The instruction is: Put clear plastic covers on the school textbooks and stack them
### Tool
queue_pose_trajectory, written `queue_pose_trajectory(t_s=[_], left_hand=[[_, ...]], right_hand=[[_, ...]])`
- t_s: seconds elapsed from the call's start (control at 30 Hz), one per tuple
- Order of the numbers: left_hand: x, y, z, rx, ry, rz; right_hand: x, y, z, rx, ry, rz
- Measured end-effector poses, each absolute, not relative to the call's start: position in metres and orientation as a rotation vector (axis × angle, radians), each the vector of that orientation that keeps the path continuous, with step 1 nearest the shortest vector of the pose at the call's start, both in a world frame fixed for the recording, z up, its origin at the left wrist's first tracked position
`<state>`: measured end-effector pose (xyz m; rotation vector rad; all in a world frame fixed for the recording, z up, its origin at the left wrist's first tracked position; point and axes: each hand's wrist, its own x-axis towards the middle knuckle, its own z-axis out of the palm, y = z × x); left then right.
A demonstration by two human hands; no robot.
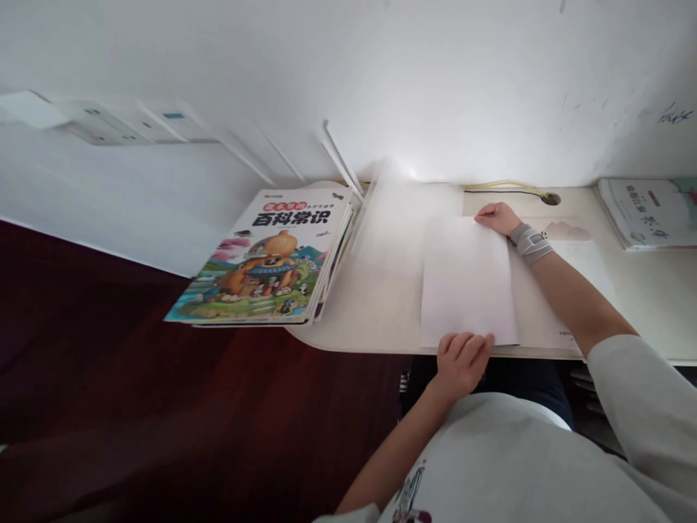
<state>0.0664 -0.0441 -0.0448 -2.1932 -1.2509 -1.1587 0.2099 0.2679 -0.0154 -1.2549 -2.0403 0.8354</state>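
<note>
White paper (468, 283) has both hands (462, 359) (501, 218) at its edges.

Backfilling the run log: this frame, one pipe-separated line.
white paper: on desk | left hand: fingers at near edge | right hand: fingers at far edge | book stack: left of paper

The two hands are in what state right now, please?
Left hand: on the white paper, near edge; grip unclear.
Right hand: closed, pinching the paper's far edge.

Illustrated books (272, 265), a desk (370, 312) and dark floor (218, 414) suggest a home study corner.
</note>
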Motion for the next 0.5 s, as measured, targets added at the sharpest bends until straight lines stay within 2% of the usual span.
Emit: queue_pose_trajectory(t_s=[0.23,0.5], left_hand=[[0.064,-0.042,-0.037,-2.160,-1.237,-1.233],[0.063,-0.053,-0.037,-2.221,-1.348,-1.130]], right_hand=[[0.203,0.265,-0.016,-1.244,-2.000,0.765],[0.189,0.256,-0.014,-1.240,-2.073,0.735]])
